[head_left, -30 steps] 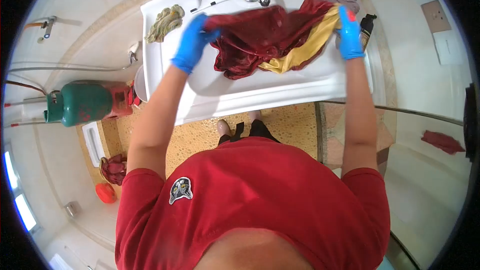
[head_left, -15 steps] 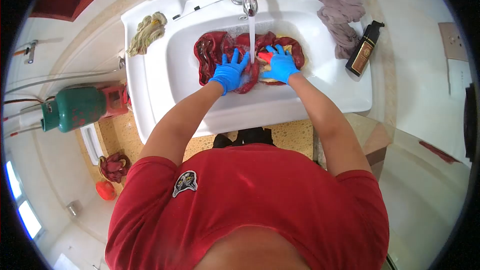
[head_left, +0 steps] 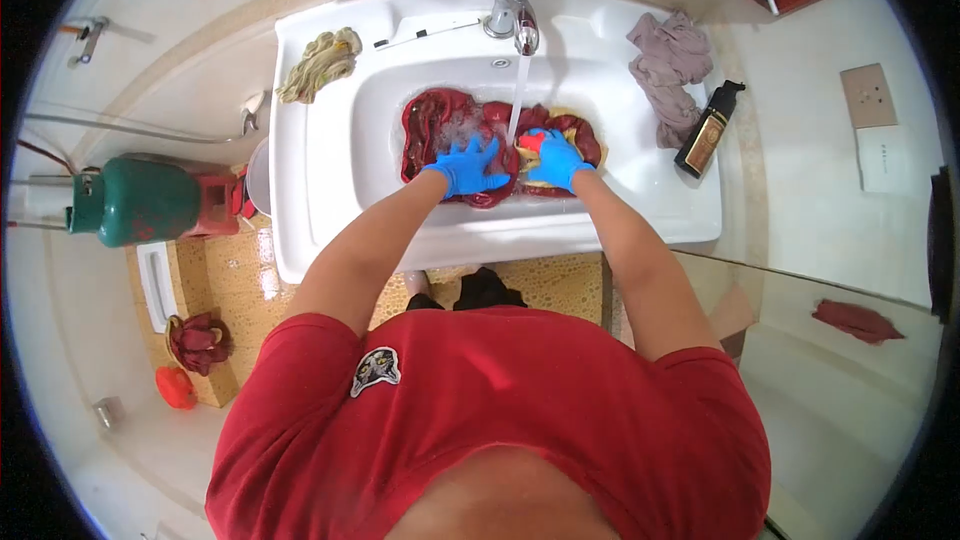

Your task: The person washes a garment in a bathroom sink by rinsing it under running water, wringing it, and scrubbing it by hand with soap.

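In the white sink [head_left: 370,130] lies a wet, crumpled dark red article [head_left: 430,130] with a shiny surface; its right part shows a yellowish-tan material [head_left: 574,128]. What kind of article it is, I cannot make out. My left hand [head_left: 466,168], in a blue glove, presses on its middle with fingers spread. At the right part, my gloved right hand [head_left: 558,160] has its fingers around a small bright red object [head_left: 530,142], held against the tan material. Water runs from the chrome faucet [head_left: 525,35] between my hands onto the article, with foam around it.
Yellowish-green cloth gloves [head_left: 320,65] lie on the sink's left rim, near a thin black-and-white stick [head_left: 425,34]. A greyish-mauve cloth [head_left: 668,70] and a black pump bottle [head_left: 711,130] rest on the right rim. A green gas cylinder [head_left: 150,202] stands at left.
The camera view has shifted a little. My left hand has turned, its fingers spread wider across the red article. My right hand has closed more around the small red object.
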A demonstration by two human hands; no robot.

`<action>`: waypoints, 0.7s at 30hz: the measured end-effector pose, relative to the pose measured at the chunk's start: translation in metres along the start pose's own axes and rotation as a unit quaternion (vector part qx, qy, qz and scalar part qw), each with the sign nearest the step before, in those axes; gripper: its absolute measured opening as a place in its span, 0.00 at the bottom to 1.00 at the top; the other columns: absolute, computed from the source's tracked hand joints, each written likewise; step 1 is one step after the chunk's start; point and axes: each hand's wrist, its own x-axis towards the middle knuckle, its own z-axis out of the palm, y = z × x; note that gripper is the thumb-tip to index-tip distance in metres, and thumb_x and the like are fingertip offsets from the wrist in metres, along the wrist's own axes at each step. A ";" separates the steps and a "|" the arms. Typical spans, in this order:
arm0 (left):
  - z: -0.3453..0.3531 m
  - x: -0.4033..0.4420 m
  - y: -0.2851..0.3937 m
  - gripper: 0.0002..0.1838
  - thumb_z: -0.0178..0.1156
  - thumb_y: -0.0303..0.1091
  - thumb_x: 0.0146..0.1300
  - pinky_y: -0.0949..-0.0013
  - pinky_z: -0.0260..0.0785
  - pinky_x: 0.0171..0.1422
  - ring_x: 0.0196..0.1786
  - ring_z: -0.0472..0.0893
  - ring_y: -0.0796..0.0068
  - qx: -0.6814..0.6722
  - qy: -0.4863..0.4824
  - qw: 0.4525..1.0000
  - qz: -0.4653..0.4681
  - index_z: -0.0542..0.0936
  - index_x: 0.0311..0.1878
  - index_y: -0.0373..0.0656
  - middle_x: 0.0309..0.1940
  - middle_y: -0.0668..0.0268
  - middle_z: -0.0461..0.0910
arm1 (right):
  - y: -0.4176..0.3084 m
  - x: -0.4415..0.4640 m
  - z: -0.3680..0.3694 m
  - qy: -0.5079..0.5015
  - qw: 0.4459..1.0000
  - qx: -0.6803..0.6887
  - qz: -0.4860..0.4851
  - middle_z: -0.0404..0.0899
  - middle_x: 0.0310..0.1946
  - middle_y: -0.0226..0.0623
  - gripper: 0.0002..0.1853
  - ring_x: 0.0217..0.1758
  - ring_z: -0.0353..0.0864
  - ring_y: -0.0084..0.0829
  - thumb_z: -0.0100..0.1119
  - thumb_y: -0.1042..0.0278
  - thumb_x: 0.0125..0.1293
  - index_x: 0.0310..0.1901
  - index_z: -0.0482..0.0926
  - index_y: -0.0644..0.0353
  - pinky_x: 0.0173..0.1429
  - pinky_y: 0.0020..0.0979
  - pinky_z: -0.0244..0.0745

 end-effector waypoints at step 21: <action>-0.205 -0.133 -0.063 0.10 0.53 0.35 0.56 0.62 0.71 0.32 0.26 0.77 0.53 0.253 0.409 0.839 0.255 0.77 0.30 0.37 0.24 0.53 0.77 | -0.143 -0.147 -0.392 0.365 0.812 0.425 -0.165 0.80 0.37 0.34 0.10 0.39 0.79 0.28 0.59 0.67 0.62 0.41 0.77 0.61 0.48 0.31 0.76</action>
